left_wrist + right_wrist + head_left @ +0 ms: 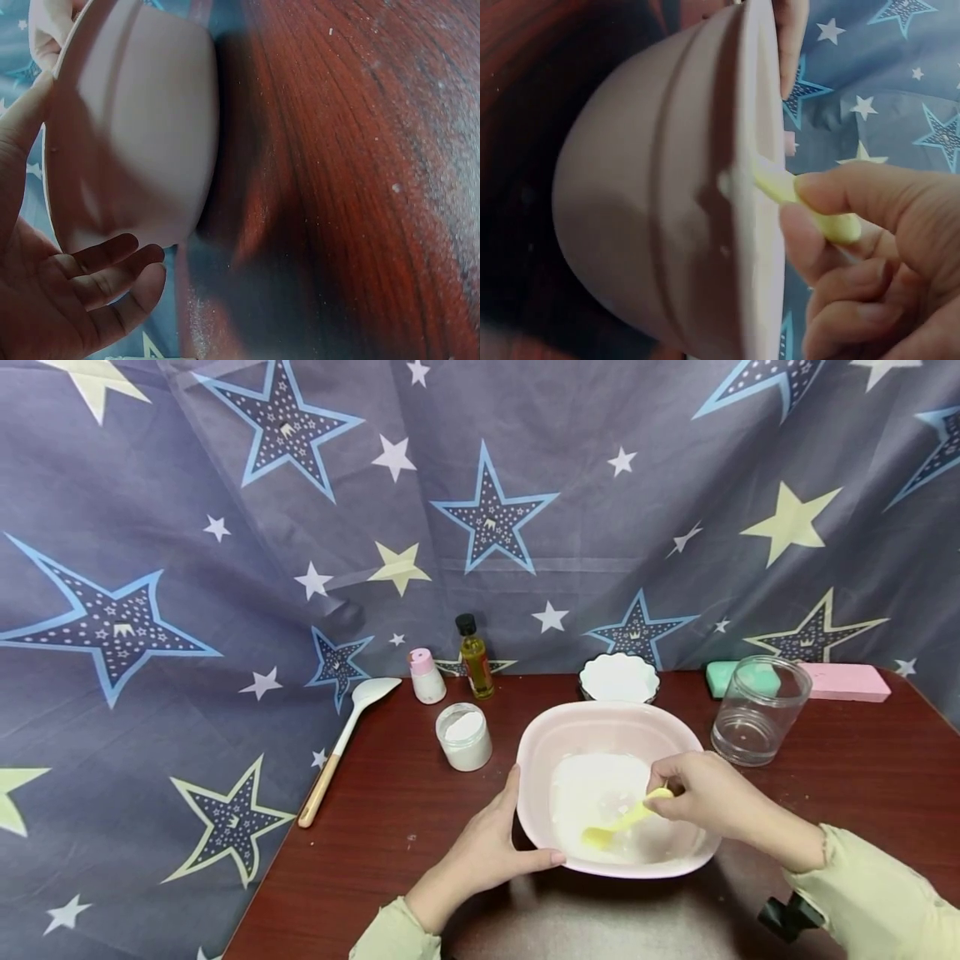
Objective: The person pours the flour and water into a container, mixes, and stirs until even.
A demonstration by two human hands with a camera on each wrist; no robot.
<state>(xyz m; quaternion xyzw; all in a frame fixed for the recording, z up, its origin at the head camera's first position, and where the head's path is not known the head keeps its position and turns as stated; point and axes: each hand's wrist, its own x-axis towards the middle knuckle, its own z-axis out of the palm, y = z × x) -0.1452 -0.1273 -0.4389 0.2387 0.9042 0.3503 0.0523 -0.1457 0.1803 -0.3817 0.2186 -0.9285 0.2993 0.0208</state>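
right hand [705,797] pinches the yellow spoon [618,825] in white paste, probably flour; left hand [491,843] fingers lie straight against the pink bowl [540,752]. best stirred slowly, bowl braced.

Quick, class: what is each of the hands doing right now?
Left hand: open, fingers steadying the pink bowl at its rim.
Right hand: pinches the yellow spoon in the bowl.
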